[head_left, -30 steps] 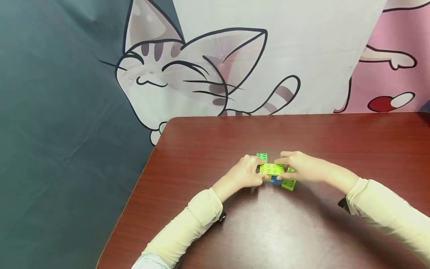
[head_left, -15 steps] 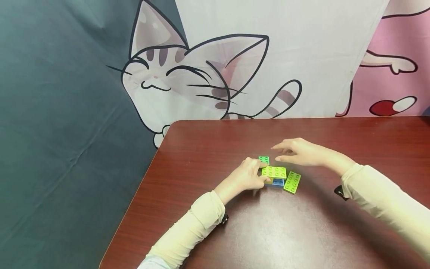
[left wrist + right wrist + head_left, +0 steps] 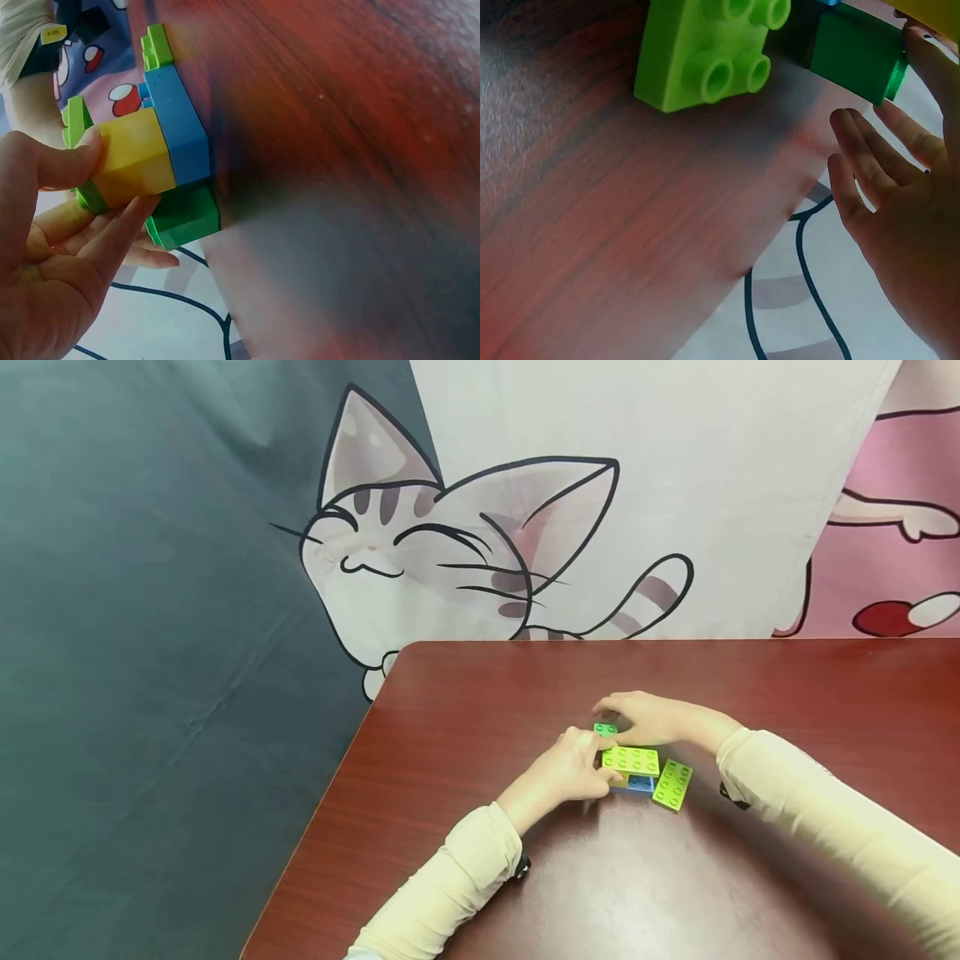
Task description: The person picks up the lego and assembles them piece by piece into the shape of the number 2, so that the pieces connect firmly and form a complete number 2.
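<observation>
My left hand (image 3: 573, 766) pinches a small stack of toy building bricks at its left end. In the left wrist view the thumb and a finger lie on opposite sides of the yellow brick (image 3: 136, 156). That brick sits on a blue brick (image 3: 178, 124), and a lime brick (image 3: 632, 760) with two rows of studs tops it. A green brick (image 3: 605, 729) stands at the stack's back left corner. Reaching over behind the stack, my right hand (image 3: 660, 717) has its fingers extended around the green brick, with fingertips right at its edge in the right wrist view.
A second lime brick (image 3: 673, 785) lies slanted on the tabletop to the right of the stack. The reddish-brown table (image 3: 480, 710) ends at the back before a cloth (image 3: 712, 443) printed with a cartoon cat.
My right hand has let go of the lime brick's right end, lifted away, and come over to the green brick behind. My left hand keeps hold of the stack. The head view has shifted slightly.
</observation>
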Available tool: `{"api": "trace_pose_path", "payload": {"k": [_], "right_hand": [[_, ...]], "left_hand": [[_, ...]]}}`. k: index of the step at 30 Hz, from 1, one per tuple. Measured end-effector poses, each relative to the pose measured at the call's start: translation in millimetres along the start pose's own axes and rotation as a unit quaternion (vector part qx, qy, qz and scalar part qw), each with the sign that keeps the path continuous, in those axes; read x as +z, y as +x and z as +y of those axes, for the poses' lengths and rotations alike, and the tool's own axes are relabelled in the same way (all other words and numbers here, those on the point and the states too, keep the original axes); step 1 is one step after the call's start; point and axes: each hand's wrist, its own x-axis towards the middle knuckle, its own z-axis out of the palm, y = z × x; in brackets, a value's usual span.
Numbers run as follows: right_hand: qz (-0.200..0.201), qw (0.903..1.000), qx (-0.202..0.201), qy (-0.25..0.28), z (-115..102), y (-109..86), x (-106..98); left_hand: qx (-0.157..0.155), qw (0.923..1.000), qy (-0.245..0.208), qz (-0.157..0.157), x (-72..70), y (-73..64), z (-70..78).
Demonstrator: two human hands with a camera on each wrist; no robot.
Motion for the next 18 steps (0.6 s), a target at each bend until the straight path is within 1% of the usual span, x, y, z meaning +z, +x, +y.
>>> {"api": "trace_pose_path", "payload": {"k": [4,7,13,16,18], "right_hand": [[-0.001,0.9999,0.007,0.010,-0.8,-0.4,3.6],[0.007,0.9999,0.005,0.009,-1.5,-0.2,6.0],[0.007,0.9998,0.019,-0.006,-2.5,0.8,6.8],[0.018,0.9997,0.018,-0.006,-2.5,-1.1,6.0],[0.016,0.9987,-0.010,0.048,-1.6,-4.3,6.0]], "left_hand": [[-0.015,0.9999,0.000,0.000,0.8,-1.1,2.0],[-0.019,0.9998,0.001,0.001,0.7,-2.2,2.0],[-0.017,0.9998,0.004,0.003,-0.3,-2.6,2.0],[-0.009,0.9999,0.007,0.003,-0.8,-2.1,2.3],[-0.005,0.9999,0.010,0.006,-1.1,-1.8,2.5]]}}
